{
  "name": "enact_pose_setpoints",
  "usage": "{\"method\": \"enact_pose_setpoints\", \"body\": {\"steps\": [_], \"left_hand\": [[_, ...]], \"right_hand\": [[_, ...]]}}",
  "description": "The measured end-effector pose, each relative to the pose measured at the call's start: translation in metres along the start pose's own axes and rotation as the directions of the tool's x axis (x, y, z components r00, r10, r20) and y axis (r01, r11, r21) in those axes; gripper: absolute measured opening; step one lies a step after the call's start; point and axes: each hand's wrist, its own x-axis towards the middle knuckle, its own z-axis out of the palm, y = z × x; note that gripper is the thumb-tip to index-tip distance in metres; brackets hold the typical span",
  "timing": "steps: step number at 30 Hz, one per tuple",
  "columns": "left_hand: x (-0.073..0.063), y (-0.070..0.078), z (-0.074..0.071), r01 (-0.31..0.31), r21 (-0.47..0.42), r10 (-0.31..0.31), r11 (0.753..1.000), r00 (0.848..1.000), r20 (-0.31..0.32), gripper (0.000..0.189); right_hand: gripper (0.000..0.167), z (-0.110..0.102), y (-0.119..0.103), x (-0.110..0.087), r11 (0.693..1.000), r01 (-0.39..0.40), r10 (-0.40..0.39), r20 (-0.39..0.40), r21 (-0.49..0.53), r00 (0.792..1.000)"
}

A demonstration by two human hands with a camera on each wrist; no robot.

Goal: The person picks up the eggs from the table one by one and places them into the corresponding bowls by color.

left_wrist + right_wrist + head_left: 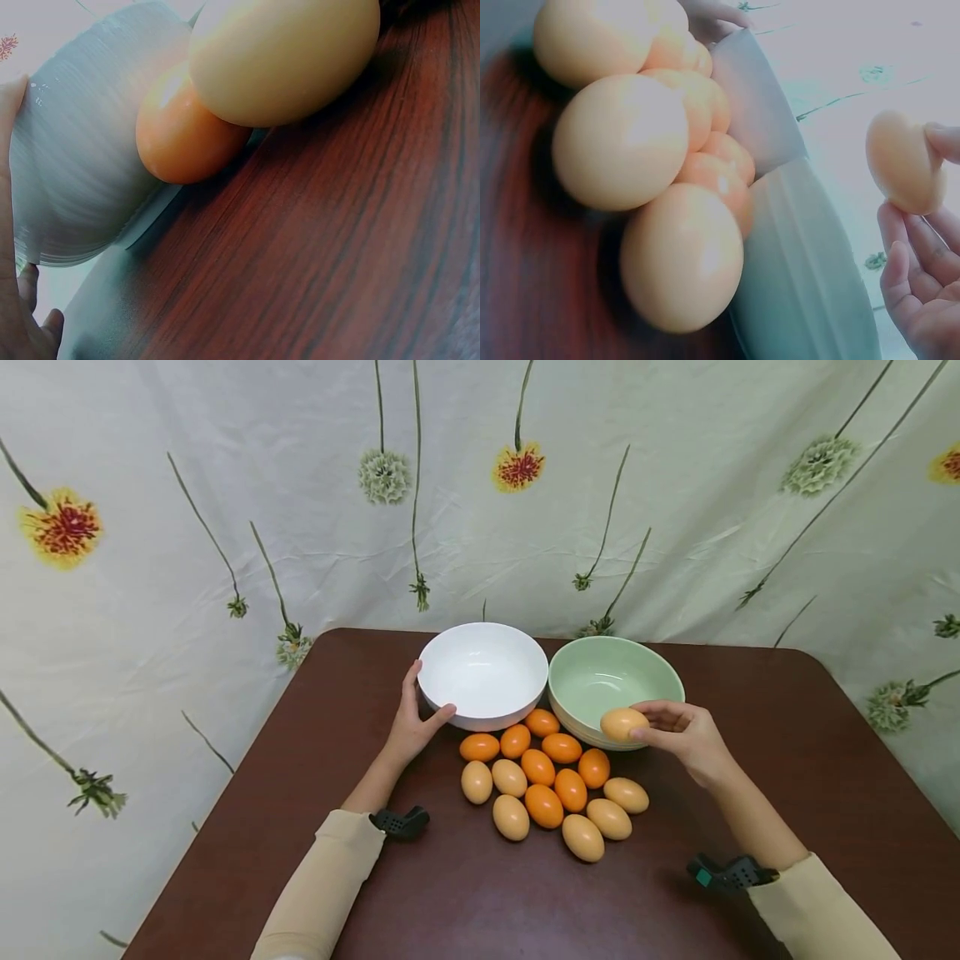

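Observation:
In the head view my right hand (697, 745) pinches a light tan egg (621, 725) between thumb and fingertips, level with the near rim of the green bowl (576, 725). The right wrist view shows that held egg (901, 161) raised above the table, beyond the green bowl's ribbed side. My left hand (408, 727) rests against the left side of the white bowl (487, 725), thumb and fingers spread along its outside. Orange eggs (543, 806) and light tan eggs (583, 838) lie clustered on the table in front of both bowls.
The dark brown table (465, 893) has rounded far corners. Behind it hangs a pale curtain (315, 527) printed with flowers. The two bowls stand side by side near the table's far edge, and several orange eggs lie close against their near sides.

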Motion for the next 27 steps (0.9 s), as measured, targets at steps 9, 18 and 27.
{"method": "enact_pose_setpoints", "body": {"steps": [9, 18, 27], "left_hand": [[-0.001, -0.002, -0.001, -0.001, -0.010, 0.001, 1.000, 1.000, -0.001, 0.090], [-0.001, -0.003, 0.000, 0.001, -0.013, -0.001, 1.000, 1.000, -0.003, 0.090], [0.001, -0.002, 0.000, -0.007, -0.023, 0.007, 1.000, 1.000, 0.006, 0.090]], "right_hand": [[0.026, 0.013, 0.002, 0.022, 1.000, 0.000, 0.001, 0.022, -0.007, 1.000], [0.026, 0.029, -0.001, 0.045, 0.999, -0.043, 0.044, 0.027, -0.018, 0.999], [0.031, 0.043, -0.001, 0.065, 0.998, -0.065, 0.065, 0.014, -0.018, 0.998]]}}
